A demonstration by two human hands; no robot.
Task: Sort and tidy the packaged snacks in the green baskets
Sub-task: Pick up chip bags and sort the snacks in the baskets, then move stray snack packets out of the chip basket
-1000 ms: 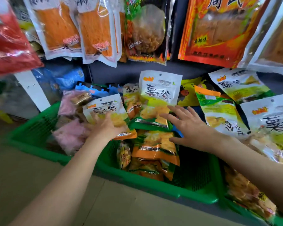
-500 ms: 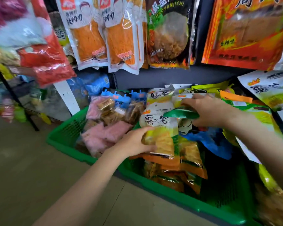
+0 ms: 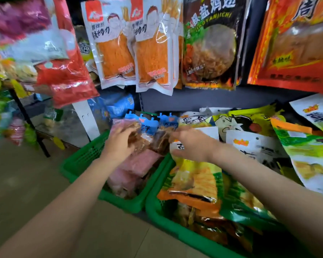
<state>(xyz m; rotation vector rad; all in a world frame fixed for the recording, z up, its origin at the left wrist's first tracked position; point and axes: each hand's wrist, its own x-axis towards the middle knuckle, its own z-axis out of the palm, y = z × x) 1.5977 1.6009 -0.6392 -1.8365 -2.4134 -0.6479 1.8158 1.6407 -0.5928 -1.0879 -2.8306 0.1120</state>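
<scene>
Green basket (image 3: pixel 82 159), brown packets (image 3: pixel 138 140) under left grip (image 3: pixel 117 142)

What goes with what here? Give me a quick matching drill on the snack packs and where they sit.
1. pink packs
2. yellow-orange pack
3. brown packs
4. chicken pack

a. hanging above the baskets
b. under the left hand
c. left basket, near side
d. right basket, below the right hand

Pairs: 1-c, 2-d, 3-b, 4-a
</scene>
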